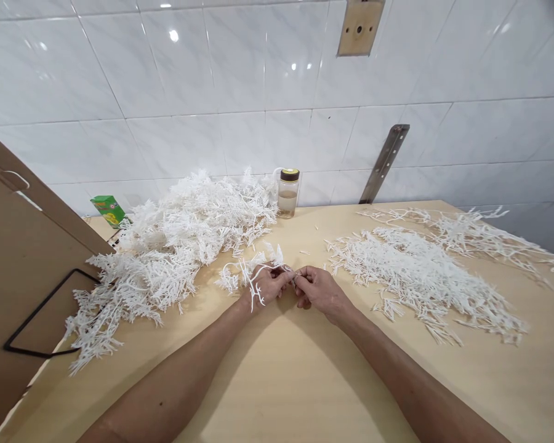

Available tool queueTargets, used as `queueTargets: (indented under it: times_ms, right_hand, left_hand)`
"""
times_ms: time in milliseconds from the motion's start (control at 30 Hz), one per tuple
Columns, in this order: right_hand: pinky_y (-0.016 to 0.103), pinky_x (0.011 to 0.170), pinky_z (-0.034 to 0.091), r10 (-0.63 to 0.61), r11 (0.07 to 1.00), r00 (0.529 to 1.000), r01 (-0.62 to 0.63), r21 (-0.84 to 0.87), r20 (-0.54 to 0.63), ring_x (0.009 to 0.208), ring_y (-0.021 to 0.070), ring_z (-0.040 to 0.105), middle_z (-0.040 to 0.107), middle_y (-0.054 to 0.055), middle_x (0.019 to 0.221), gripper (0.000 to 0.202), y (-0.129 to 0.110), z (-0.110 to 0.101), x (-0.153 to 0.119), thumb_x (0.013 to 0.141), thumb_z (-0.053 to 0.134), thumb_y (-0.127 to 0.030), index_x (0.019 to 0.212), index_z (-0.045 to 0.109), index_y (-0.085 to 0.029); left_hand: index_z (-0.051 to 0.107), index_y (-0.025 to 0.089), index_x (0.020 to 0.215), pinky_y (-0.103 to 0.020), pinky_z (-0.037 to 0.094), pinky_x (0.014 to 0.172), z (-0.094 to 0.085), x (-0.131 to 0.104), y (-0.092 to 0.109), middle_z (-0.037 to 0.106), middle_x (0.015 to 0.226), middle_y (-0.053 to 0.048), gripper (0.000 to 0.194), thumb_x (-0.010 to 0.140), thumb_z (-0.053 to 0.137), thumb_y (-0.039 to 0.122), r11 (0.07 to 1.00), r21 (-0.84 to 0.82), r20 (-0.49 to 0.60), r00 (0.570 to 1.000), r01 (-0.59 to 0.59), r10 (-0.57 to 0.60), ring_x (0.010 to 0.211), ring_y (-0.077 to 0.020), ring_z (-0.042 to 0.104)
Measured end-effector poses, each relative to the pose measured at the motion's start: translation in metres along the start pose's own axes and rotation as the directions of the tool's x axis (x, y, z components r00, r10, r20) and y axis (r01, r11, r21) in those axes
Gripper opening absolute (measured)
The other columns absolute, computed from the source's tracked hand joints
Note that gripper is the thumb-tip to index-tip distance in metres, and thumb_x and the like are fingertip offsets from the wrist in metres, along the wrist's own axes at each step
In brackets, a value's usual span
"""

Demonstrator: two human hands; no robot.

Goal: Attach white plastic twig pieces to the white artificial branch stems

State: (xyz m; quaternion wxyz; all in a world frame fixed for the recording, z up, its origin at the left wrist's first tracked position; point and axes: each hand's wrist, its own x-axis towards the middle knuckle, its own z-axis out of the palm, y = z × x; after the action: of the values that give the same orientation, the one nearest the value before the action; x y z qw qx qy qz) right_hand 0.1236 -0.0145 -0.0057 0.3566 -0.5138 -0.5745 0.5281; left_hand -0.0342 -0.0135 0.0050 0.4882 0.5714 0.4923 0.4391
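Observation:
My left hand (270, 284) is closed on a white branching sprig (253, 280), whose forked twigs spread over the fingers and wrist. Fingertips of my right hand (314, 287) pinch together right beside the left thumb, at the sprig's end; what lies between them is too small to make out. Left of my hands lies a large heap of feathery white sprigs (189, 227). To the right is a flatter pile of small white pieces (420, 277), with longer, barer white stems (480, 237) behind it.
A lidded bottle (288, 195) of liquid stands at the back of the wooden table (277, 381). A green carton (109, 211) is at the back left. Cardboard (41, 258) with a black wire frame (37, 354) rises at the left. A metal strip (384, 165) leans against the tiled wall.

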Motion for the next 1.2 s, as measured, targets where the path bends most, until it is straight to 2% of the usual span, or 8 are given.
queueTargets:
  times_ms: [200,467,667,767,900,1033,1133,1200]
  right_hand:
    - [0.019,0.037,0.039,-0.019,0.999,0.999,0.02,-0.036,0.038,0.04,0.0099,0.057,0.054,-0.004,0.058,0.016,-0.002,-0.002,-0.001,0.082,0.056,-0.031,0.072,0.052,-0.019]
    - [0.018,0.036,0.038,-0.037,0.998,0.996,0.04,-0.038,0.078,0.04,0.0087,0.056,0.053,-0.005,0.059,0.018,-0.004,-0.003,-0.003,0.081,0.057,-0.033,0.071,0.052,-0.019]
    - [0.02,0.038,0.043,-0.083,0.977,0.997,0.082,-0.198,0.006,0.038,0.0118,0.059,0.055,-0.006,0.052,0.009,-0.008,0.001,-0.007,0.079,0.056,-0.026,0.073,0.052,-0.02]
    - [0.02,0.038,0.042,-0.052,0.972,0.998,0.043,-0.229,-0.036,0.037,0.0135,0.061,0.057,-0.004,0.049,0.008,-0.005,0.003,-0.005,0.076,0.057,-0.022,0.071,0.052,-0.02]
    - [0.024,0.042,0.044,-0.008,0.959,0.983,-0.044,-0.281,-0.183,0.036,0.015,0.06,0.061,-0.002,0.053,0.008,0.001,-0.01,0.003,0.076,0.059,-0.023,0.072,0.053,-0.02]
    - [0.03,0.056,0.046,-0.174,0.842,0.923,-0.041,-0.538,-0.343,0.046,0.0162,0.061,0.066,0.003,0.066,0.003,0.002,-0.042,0.009,0.077,0.058,-0.022,0.075,0.058,-0.02]
    - [0.033,0.069,0.046,-0.402,0.684,0.805,-0.053,-0.728,-0.436,0.071,0.0224,0.064,0.067,0.008,0.08,0.006,-0.001,-0.061,0.008,0.077,0.055,-0.018,0.08,0.059,-0.019]
    - [0.035,0.071,0.046,-0.51,0.647,0.747,0.005,-0.763,-0.428,0.074,0.0225,0.062,0.066,0.012,0.091,0.013,-0.005,-0.061,0.004,0.078,0.053,-0.017,0.088,0.061,-0.018]
  left_hand:
    - [0.061,0.017,0.069,-0.023,0.037,0.045,0.002,-0.002,0.001,0.052,0.047,0.004,0.025,0.078,0.065,0.039,0.996,0.077,-0.029,0.998,-0.046,0.049,0.04,-0.009,0.047]
    - [0.056,0.016,0.06,-0.023,0.031,0.04,0.005,0.007,-0.018,0.054,0.049,0.003,0.031,0.075,0.066,0.041,0.992,-0.121,-0.054,0.998,0.019,-0.026,0.035,-0.0068,0.043]
    - [0.054,0.017,0.057,-0.023,0.028,0.042,0.009,0.003,-0.019,0.048,0.046,0.004,0.029,0.074,0.065,0.038,0.993,-0.117,-0.098,0.995,0.025,-0.036,0.038,-0.0069,0.039]
    - [0.053,0.017,0.057,-0.023,0.028,0.044,0.01,0.003,-0.019,0.047,0.046,0.005,0.028,0.072,0.067,0.036,0.993,-0.116,-0.128,0.992,0.01,-0.025,0.041,-0.0069,0.039]
    - [0.054,0.017,0.064,-0.023,0.027,0.042,0.01,0.002,-0.011,0.048,0.047,0.005,0.028,0.068,0.071,0.039,0.965,-0.261,-0.14,0.989,0.004,-0.042,0.039,-0.0065,0.037]
    - [0.056,0.016,0.066,-0.023,0.029,0.041,0.008,0.002,-0.006,0.05,0.049,0.005,0.033,0.065,0.075,0.043,0.935,-0.356,-0.095,0.995,0.008,-0.044,0.039,-0.0064,0.04]
    - [0.058,0.015,0.068,-0.023,0.031,0.042,0.008,0.001,-0.005,0.052,0.05,0.004,0.036,0.063,0.078,0.045,0.922,-0.387,-0.075,0.996,0.016,-0.049,0.04,-0.0065,0.042]
    - [0.059,0.015,0.068,-0.023,0.031,0.042,0.008,0.0,-0.005,0.052,0.05,0.004,0.037,0.063,0.078,0.045,0.919,-0.393,-0.075,0.996,0.02,-0.054,0.04,-0.0067,0.042]
